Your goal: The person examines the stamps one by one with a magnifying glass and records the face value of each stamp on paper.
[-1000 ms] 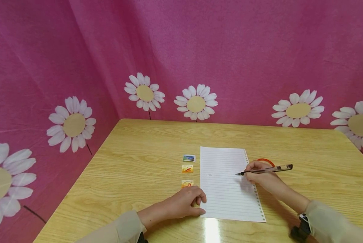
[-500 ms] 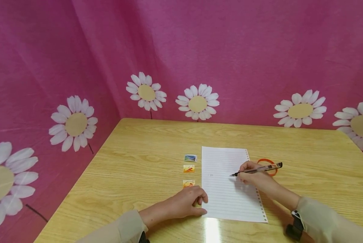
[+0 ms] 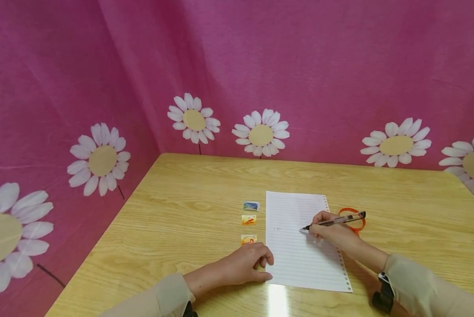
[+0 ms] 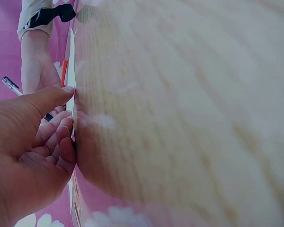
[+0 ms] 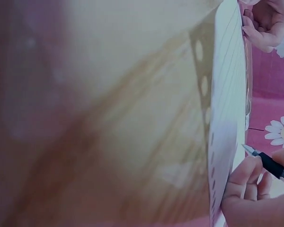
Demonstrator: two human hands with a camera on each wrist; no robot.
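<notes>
A lined sheet of paper [image 3: 300, 264], punched with holes down its right edge, lies on the table in the head view. My left hand [image 3: 248, 264] rests at its lower left edge, fingers loosely bent, with thumb and fingertips touching the paper. Between thumb and fingers my right hand [image 3: 333, 231] pinches a clear-barrelled pen [image 5: 270, 164] with a black grip. Its tip is over the middle of the sheet, at or very near the surface. Small faint handwriting [image 3: 277, 229] shows left of the tip.
Three small stamp-like pictures form a column left of the paper: a blue-green one [image 3: 251, 206], a yellow one [image 3: 248, 219] and another yellow one [image 3: 248, 238] by my left hand. A red-orange ring [image 3: 352, 209] lies partly behind my right hand. A pink flowered curtain [image 3: 316, 66] surrounds the table.
My right hand has moved left with the pen, bringing the tip further in over the paper. The left hand has kept its place; the head view has shifted slightly.
</notes>
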